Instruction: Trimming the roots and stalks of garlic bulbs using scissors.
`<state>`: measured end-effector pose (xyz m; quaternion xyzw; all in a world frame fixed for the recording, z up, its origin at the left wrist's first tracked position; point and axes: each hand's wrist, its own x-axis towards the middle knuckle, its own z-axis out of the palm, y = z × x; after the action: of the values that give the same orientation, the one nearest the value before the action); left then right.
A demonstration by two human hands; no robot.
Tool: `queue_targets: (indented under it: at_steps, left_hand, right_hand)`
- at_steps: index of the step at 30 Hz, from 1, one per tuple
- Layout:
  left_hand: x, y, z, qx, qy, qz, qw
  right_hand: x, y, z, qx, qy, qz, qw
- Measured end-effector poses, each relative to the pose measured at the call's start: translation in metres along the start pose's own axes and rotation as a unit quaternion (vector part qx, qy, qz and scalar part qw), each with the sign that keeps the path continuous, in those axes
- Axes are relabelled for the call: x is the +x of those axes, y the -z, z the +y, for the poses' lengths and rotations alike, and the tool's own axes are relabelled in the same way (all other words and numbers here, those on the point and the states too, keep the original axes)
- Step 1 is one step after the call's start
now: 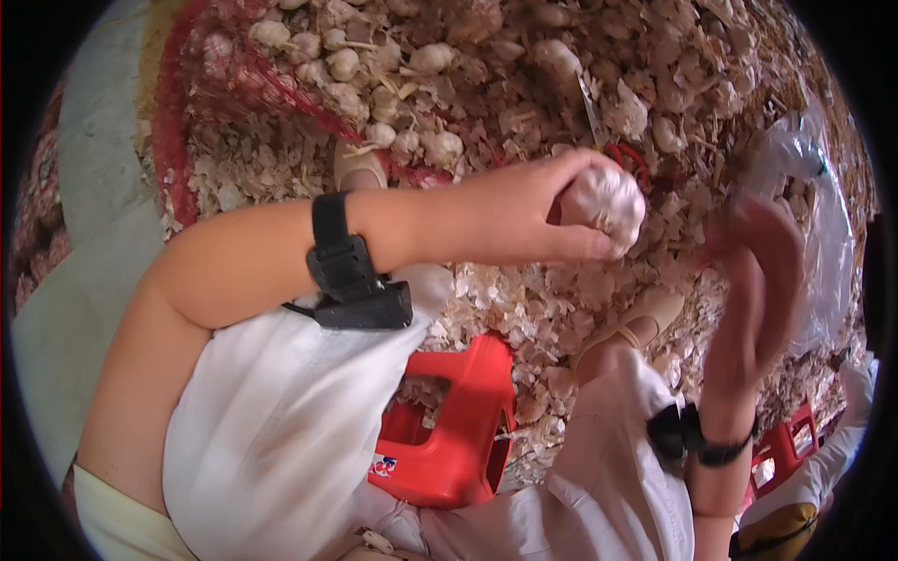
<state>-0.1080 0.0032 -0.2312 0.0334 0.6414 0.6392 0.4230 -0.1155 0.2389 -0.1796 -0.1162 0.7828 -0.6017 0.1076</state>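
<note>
A whole garlic bulb (pixel 603 208) with pale, faintly purple skin sits in my left hand (pixel 538 210), thumb and fingers closed around its sides. Just beyond it, a pair of scissors with red-orange handles (pixel 631 161) and a narrow metal blade shows against the heap; the bulb and hand hide part of it. To the right, my right hand (pixel 762 280) is raised apart from the bulb, blurred by motion. Its fingers look loosely spread and I see nothing in them. Black straps with small devices circle both wrists.
Garlic bulbs (pixel 432 58) and loose skins cover the ground ahead. Red netting (pixel 173 140) lies at the left, a clear plastic bag (pixel 823 234) at the right. A red plastic stool (pixel 458 421) stands between my legs. Another person's sleeve (pixel 828 472) shows at lower right.
</note>
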Motion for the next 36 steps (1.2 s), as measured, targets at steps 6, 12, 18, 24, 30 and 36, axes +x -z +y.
queue_targets:
  at_steps: [6,12,18,24,30,36]
  left_hand:
    - [0.006,-0.003,0.002,-0.027,-0.017,0.000,0.999]
    - [0.004,-0.002,0.009,0.011,0.014,-0.026,1.000]
    - [0.001,-0.008,0.010,0.008,0.035,0.015,0.999]
    - [0.006,-0.002,-0.005,0.101,-0.112,0.103,0.983]
    - [0.004,-0.005,0.007,0.023,-0.042,0.075,0.996]
    - [0.008,-0.005,0.005,0.122,-0.067,0.058,0.988]
  right_hand:
    - [-0.003,-0.024,0.031,0.239,-0.252,-0.132,0.928]
    - [-0.003,-0.034,0.034,0.253,-0.230,-0.120,0.932]
    - [-0.003,-0.033,0.036,0.234,-0.233,-0.143,0.933]
    - [-0.003,-0.034,0.032,0.341,-0.238,-0.126,0.901]
    - [0.000,-0.032,0.032,0.348,-0.239,-0.112,0.900]
    - [0.002,-0.031,0.029,0.296,-0.238,-0.060,0.923]
